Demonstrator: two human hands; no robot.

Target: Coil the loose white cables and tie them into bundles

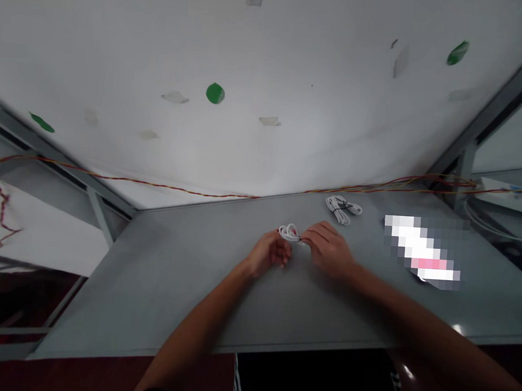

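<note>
A small coiled white cable (289, 231) sits between my two hands over the grey table (171, 284). My left hand (270, 254) is curled closed with its fingertips pinching the coil's near side. My right hand (328, 247) is closed too, its fingers pinching a dark tie at the coil's right end. A second bundled white cable (343, 208) with a dark tie lies on the table farther back and to the right, untouched.
A red-and-yellow twisted wire (177, 188) runs along the table's back edge against the white wall (268, 72). A blurred-out flat object (425, 253) lies at the right. Grey metal frame bars (482, 123) stand at both sides.
</note>
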